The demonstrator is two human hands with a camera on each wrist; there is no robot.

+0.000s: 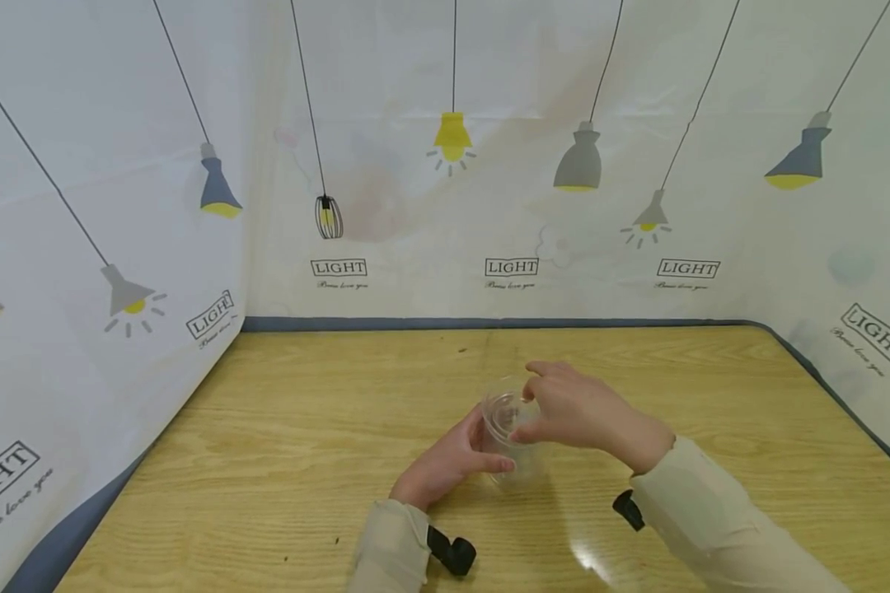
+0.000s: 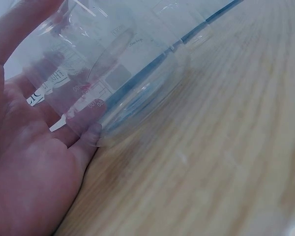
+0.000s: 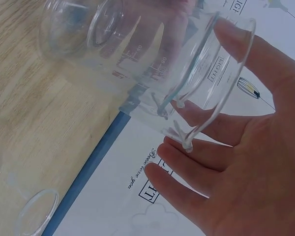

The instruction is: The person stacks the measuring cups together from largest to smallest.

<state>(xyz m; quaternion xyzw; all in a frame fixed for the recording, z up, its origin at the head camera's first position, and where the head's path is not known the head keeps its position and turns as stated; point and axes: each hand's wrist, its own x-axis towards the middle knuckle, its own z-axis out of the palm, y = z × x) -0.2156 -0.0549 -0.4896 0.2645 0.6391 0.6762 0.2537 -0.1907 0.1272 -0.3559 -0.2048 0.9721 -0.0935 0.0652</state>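
Observation:
My left hand (image 1: 452, 461) curls round the side of a clear graduated beaker (image 1: 503, 461) standing on the table. In the left wrist view its fingers show through the beaker wall (image 2: 123, 54). At the top, my right hand (image 1: 582, 412) has its thumb and fingers on either side of the rim of a smaller clear beaker (image 3: 188, 141). Two spouted rims appear one above the other in the right wrist view, so this smaller one seems to sit partly inside the graduated beaker. Transparent walls make the exact overlap hard to see.
Another clear glass vessel (image 3: 54, 210) stands on the wooden table (image 1: 326, 412) beyond the held ones, barely visible in the head view. A white printed curtain (image 1: 415, 206) with a blue lower edge encloses the back and sides. Black wrist straps (image 1: 456, 556) hang below the sleeves.

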